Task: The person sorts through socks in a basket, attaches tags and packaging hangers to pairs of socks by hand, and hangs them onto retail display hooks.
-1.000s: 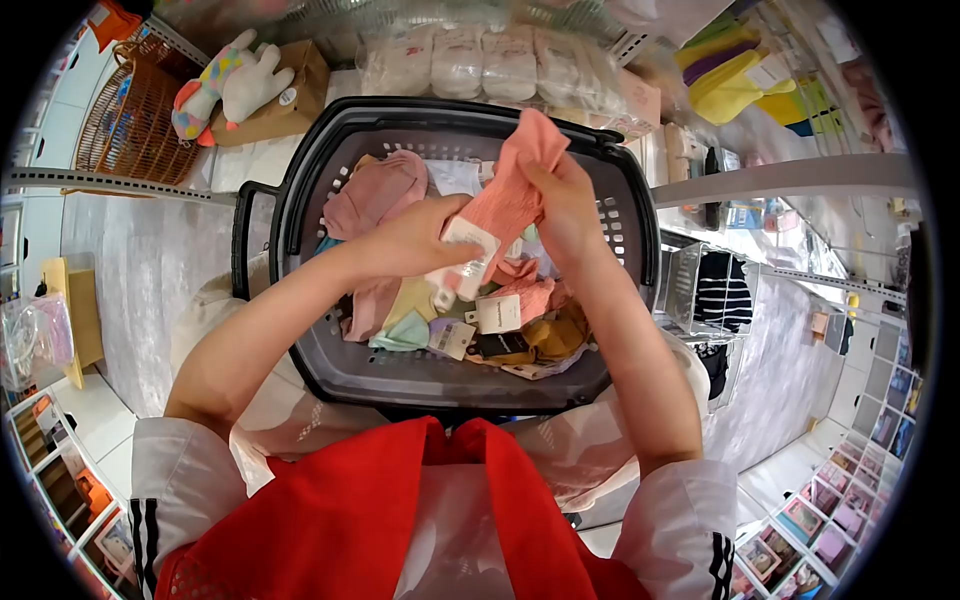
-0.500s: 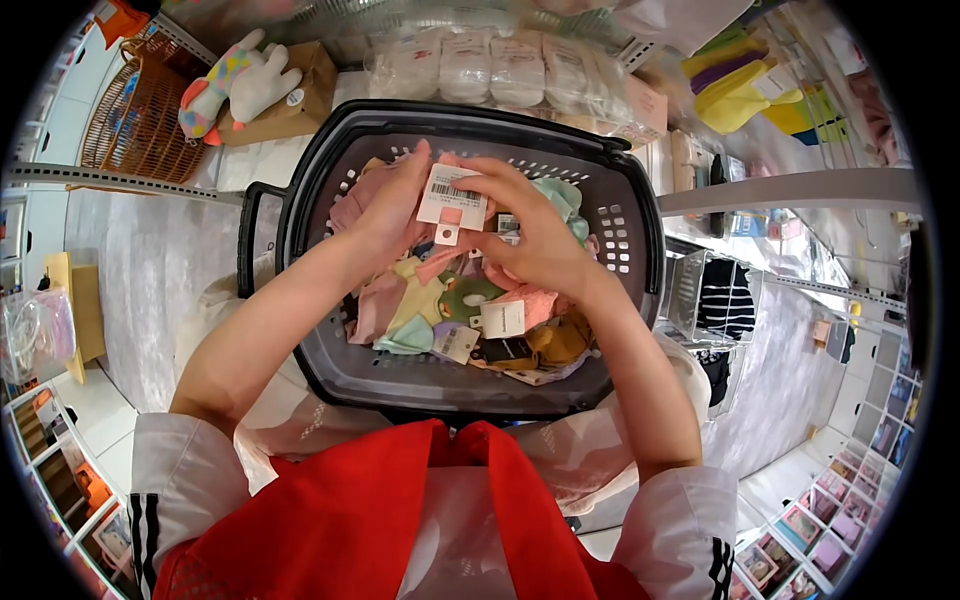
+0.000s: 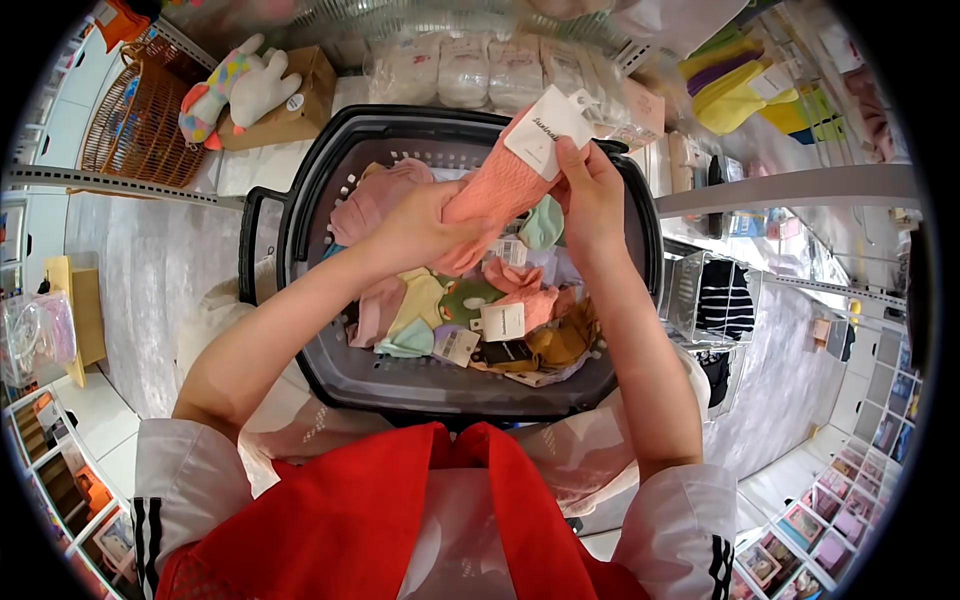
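A pair of coral-pink socks [image 3: 492,203] with a white card label [image 3: 545,135] is stretched between my hands above the basket. My left hand [image 3: 425,222] is closed on the lower end of the socks. At the label end, my right hand [image 3: 590,185] pinches the card and the sock edge. Beneath them is a dark grey plastic basket [image 3: 350,375] holding a heap of socks: pink ones [image 3: 385,205], a pale yellow one [image 3: 420,298], a mint one [image 3: 541,224], and mustard ones [image 3: 562,343]. Several carry tags, among them a white tag [image 3: 503,320].
Packaged white goods [image 3: 490,70] line the shelf behind the basket. A wicker basket [image 3: 140,130] and a white plush toy [image 3: 265,85] stand at back left. Yellow socks [image 3: 735,100] hang at upper right. Beside the basket on the right, a wire rack [image 3: 690,290] holds striped items.
The coral socks have been raised toward the upper right and turned, so the label's printed front faces me instead of its barcode. My right hand has moved up and right with the label.
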`<state>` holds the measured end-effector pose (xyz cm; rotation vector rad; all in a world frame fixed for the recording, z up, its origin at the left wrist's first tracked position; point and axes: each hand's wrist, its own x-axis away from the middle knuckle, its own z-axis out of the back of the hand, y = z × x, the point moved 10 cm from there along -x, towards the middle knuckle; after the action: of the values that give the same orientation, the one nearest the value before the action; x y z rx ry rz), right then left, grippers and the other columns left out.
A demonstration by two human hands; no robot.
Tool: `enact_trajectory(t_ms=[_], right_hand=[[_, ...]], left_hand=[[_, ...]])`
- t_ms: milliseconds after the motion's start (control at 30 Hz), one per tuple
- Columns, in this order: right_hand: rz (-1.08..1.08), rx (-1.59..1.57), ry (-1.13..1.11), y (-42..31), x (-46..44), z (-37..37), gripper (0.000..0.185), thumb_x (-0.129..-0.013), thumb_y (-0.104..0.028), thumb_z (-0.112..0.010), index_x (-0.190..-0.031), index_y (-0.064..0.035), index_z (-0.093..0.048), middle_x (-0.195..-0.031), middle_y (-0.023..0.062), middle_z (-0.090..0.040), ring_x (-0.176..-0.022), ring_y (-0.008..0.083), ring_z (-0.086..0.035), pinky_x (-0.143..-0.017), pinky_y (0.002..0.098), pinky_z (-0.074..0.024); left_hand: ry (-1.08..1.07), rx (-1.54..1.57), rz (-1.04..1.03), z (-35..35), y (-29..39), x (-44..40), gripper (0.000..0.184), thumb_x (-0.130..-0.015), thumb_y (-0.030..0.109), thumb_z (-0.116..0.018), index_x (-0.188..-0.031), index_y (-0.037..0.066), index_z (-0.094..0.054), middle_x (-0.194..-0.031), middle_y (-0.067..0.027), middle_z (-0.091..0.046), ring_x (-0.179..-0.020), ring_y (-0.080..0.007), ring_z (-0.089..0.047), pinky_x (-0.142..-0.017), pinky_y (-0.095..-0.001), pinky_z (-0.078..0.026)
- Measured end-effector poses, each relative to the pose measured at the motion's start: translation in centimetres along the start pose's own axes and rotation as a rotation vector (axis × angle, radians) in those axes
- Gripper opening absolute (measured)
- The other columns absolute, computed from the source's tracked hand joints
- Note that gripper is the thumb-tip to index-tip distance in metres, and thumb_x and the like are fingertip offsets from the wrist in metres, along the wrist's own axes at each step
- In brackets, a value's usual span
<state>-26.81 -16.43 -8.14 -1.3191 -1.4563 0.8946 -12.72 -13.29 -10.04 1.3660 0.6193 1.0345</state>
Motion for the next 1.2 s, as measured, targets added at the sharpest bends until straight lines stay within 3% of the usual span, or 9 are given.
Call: enact_trajectory(t_ms=[367, 467, 567, 600, 700, 867, 967, 1000, 1200], right_hand=[[-0.011, -0.075, 0.212, -1.0, -0.5, 3.2, 0.017, -0.088, -0.023, -0.049, -0.088, -0.0054, -0.053, -0.080, 0.0007, -0.055, -0.069, 0.0087, -0.052, -0.065, 0.0254, -0.0442], [0.001, -0.035, 0.271, -0.7, -0.5, 3.9, 0.015, -0.087, -0.018, -0.050, -0.092, -0.0043, -0.052, -0.083, 0.0014, -0.055, -0.072, 0.0094, -0.053, -0.066, 0.0257, -0.0448], [0.000, 0.018, 0.233, -0.4, -0.1, 3.1, 0.016, -0.085, -0.013, -0.051, -0.098, -0.0033, -0.051, -0.091, 0.0022, -0.055, -0.079, 0.0106, -0.054, -0.070, 0.0265, -0.0459], [0.000, 0.027, 0.202, 0.0, 0.1, 2.5, 0.016, -0.085, -0.011, -0.051, -0.098, -0.0027, -0.050, -0.091, 0.0026, -0.056, -0.079, 0.0107, -0.055, -0.070, 0.0263, -0.0463], [-0.006, 0.076, 0.074, 1.0, 0.6, 0.2, 0.024, -0.081, -0.004, -0.054, -0.103, 0.0012, -0.049, -0.091, 0.0062, -0.056, -0.081, 0.0121, -0.055, -0.070, 0.0270, -0.0463], [0.072, 0.166, -0.464, 0.9, 3.9, -7.3, 0.038, -0.077, -0.004, -0.055, -0.114, -0.0008, -0.046, -0.105, 0.0093, -0.053, -0.101, 0.0176, -0.050, -0.085, 0.0289, -0.0408], [0.315, 0.485, -0.511, -0.8, 3.8, -7.3, 0.047, -0.075, -0.004, -0.055, -0.120, -0.0039, -0.042, -0.116, 0.0106, -0.048, -0.109, 0.0215, -0.045, -0.090, 0.0298, -0.0370], [0.497, 0.642, -0.421, -2.6, 3.7, -6.9, 0.049, -0.072, -0.006, -0.058, -0.119, -0.0045, -0.043, -0.120, 0.0117, -0.046, -0.110, 0.0244, -0.045, -0.091, 0.0310, -0.0359], [0.119, 0.436, -0.301, -0.2, 1.7, -4.3, 0.044, -0.072, -0.016, -0.063, -0.111, -0.0012, -0.049, -0.101, 0.0094, -0.055, -0.095, 0.0180, -0.052, -0.081, 0.0289, -0.0413]], left_hand=[[-0.073, 0.021, 0.218, -0.2, -2.2, 0.1, 0.025, -0.076, 0.009, -0.062, -0.097, -0.002, -0.054, -0.075, -0.0004, -0.058, -0.063, -0.0058, -0.052, -0.057, -0.0190, -0.042], [0.086, -0.294, 0.167, 1.4, -1.7, 0.3, 0.041, -0.074, 0.007, -0.062, -0.111, -0.001, -0.046, -0.093, -0.0076, -0.057, -0.078, -0.0139, -0.056, -0.069, -0.0236, -0.045], [0.351, -0.521, -0.334, 2.1, 2.7, 1.1, 0.058, -0.073, 0.009, -0.059, -0.123, -0.001, -0.032, -0.115, -0.0212, -0.046, -0.107, -0.0307, -0.047, -0.091, -0.0348, -0.038], [0.220, -0.441, -0.261, 1.4, 2.1, 0.8, 0.067, -0.072, 0.010, -0.060, -0.128, -0.003, -0.024, -0.131, -0.0221, -0.027, -0.122, -0.0342, -0.028, -0.101, -0.0370, -0.025], [0.186, -0.551, -0.380, 0.1, 4.6, 1.4, 0.072, -0.071, 0.004, -0.061, -0.131, 0.002, -0.022, -0.127, -0.0176, -0.034, -0.118, -0.0291, -0.035, -0.099, -0.0327, -0.027], [0.188, 0.111, -0.232, 1.1, 1.6, 0.8, 0.063, -0.077, 0.012, -0.058, -0.130, 0.001, -0.025, -0.117, -0.0136, -0.044, -0.102, -0.0187, -0.046, -0.083, -0.0261, -0.040], [0.262, 0.568, -0.093, 3.2, 0.3, -0.1, 0.044, -0.087, 0.013, -0.048, -0.126, 0.002, -0.032, -0.106, -0.0086, -0.053, -0.092, -0.0129, -0.052, -0.080, -0.0236, -0.041], [0.221, 0.558, -0.018, 3.3, -0.5, -0.7, 0.036, -0.092, 0.020, -0.034, -0.125, 0.004, -0.033, -0.110, -0.0124, -0.052, -0.100, -0.0201, -0.053, -0.082, -0.0291, -0.045], [0.025, 0.792, 0.021, 2.9, 2.9, -0.5, 0.046, -0.093, 0.036, -0.027, -0.126, 0.003, -0.032, -0.117, -0.0150, -0.049, -0.106, -0.0254, -0.051, -0.086, -0.0342, -0.045]])
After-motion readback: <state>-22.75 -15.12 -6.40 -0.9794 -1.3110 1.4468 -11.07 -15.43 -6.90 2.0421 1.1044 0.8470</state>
